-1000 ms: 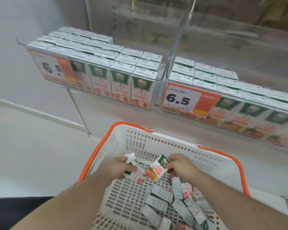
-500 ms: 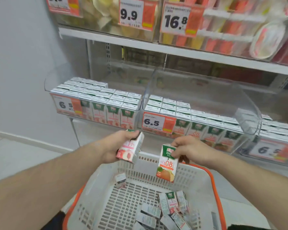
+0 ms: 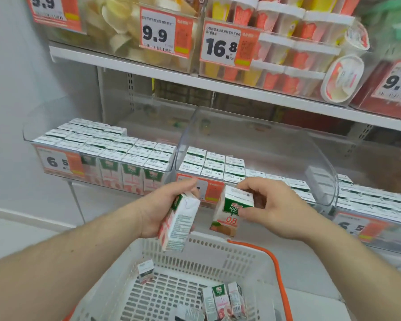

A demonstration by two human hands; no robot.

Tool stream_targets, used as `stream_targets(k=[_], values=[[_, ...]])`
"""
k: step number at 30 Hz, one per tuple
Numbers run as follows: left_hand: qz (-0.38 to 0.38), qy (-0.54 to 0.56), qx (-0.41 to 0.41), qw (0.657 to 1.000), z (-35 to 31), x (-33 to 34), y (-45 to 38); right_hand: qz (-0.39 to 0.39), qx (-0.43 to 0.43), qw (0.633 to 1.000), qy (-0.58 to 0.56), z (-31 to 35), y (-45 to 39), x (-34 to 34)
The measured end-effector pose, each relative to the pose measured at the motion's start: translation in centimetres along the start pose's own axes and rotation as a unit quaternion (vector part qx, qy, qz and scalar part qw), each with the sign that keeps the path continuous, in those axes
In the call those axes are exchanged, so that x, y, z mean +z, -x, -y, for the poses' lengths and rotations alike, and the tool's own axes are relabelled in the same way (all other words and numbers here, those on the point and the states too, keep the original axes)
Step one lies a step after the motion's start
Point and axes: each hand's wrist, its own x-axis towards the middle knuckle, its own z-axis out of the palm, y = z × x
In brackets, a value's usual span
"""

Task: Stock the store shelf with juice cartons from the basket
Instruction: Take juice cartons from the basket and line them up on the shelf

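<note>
My left hand (image 3: 164, 205) grips a tilted white and pink juice carton (image 3: 178, 225) above the basket's far rim. My right hand (image 3: 271, 209) holds a second carton (image 3: 232, 209) upright by its top, green label and "08" facing me. Both cartons hang in front of the middle clear bin (image 3: 264, 140), whose left part holds rows of cartons (image 3: 212, 165). Below, the white basket with an orange handle (image 3: 208, 249) contains several loose cartons (image 3: 222, 300) at its right side and one (image 3: 145, 271) near the far wall.
A full clear bin of cartons (image 3: 107, 149) sits to the left, another (image 3: 375, 202) to the right, each with an orange 6.5 price tag. The shelf above (image 3: 195, 82) carries cups and bagged goods with 9.9 and 16.8 tags. A white wall is at left.
Both hands have lifted a carton each out of the basket and up to the middle bin's front. The view has tilted upward, showing the upper shelf.
</note>
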Motion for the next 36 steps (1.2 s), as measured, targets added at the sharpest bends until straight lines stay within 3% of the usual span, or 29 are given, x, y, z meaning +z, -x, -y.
stream_targets(k=[2, 5, 7, 9, 12, 15, 18, 22, 24, 27, 29, 31, 33, 36], values=[[-0.016, -0.174, 0.061, 0.983, -0.2, 0.2, -0.1, -0.04, -0.05, 0.995, 0.079, 0.0, 0.5, -0.5], [-0.074, -0.434, 0.146, 0.886, 0.1, 0.2, -0.7, -0.089, -0.107, 0.982, 0.124, -0.2, 0.5, -0.4], [-0.084, -0.532, 0.171, 0.825, 0.6, 0.7, -0.9, -0.111, -0.129, 0.975, 0.141, -0.5, 0.2, -0.1], [-0.091, -0.552, 0.19, 0.807, 1.2, 1.3, -1.3, -0.133, -0.152, 0.969, 0.142, -0.6, -0.1, 0.2], [-0.126, -0.511, 0.217, 0.822, 1.6, 2.2, -2.2, -0.142, -0.164, 0.974, 0.06, -0.2, -0.5, 0.4], [-0.144, -0.457, 0.216, 0.851, 1.4, 2.4, -2.2, -0.12, -0.083, 0.984, -0.106, 0.3, -0.9, 0.6], [-0.14, -0.473, 0.203, 0.846, 1.1, 2.4, -1.7, -0.122, -0.002, 0.973, -0.197, 0.3, -1.2, 0.6], [-0.173, -0.562, 0.208, 0.781, 0.5, 2.7, -1.0, -0.169, -0.017, 0.98, -0.103, 1.4, -1.2, 1.4], [-0.188, -0.555, 0.227, 0.778, 0.3, 2.9, -1.0, -0.226, -0.013, 0.972, -0.067, 1.9, -1.6, 1.8], [-0.214, -0.507, 0.297, 0.781, 0.3, 2.8, -1.1, -0.284, 0.073, 0.938, -0.184, 1.4, -2.7, 0.6], [-0.218, -0.537, 0.32, 0.749, 0.4, 2.7, -1.2, -0.307, 0.162, 0.884, -0.312, 0.4, -3.4, -1.1], [-0.214, -0.601, 0.294, 0.711, 0.5, 2.5, -1.3, -0.333, 0.233, 0.826, -0.391, -0.7, -3.8, -2.6], [-0.208, -0.646, 0.233, 0.696, 0.7, 2.3, -1.6, -0.357, 0.267, 0.791, -0.42, -1.8, -4.2, -3.6], [-0.211, -0.677, 0.172, 0.684, 0.8, 2.0, -2.2, -0.386, 0.268, 0.794, -0.387, -3.5, -5.0, -4.5]])
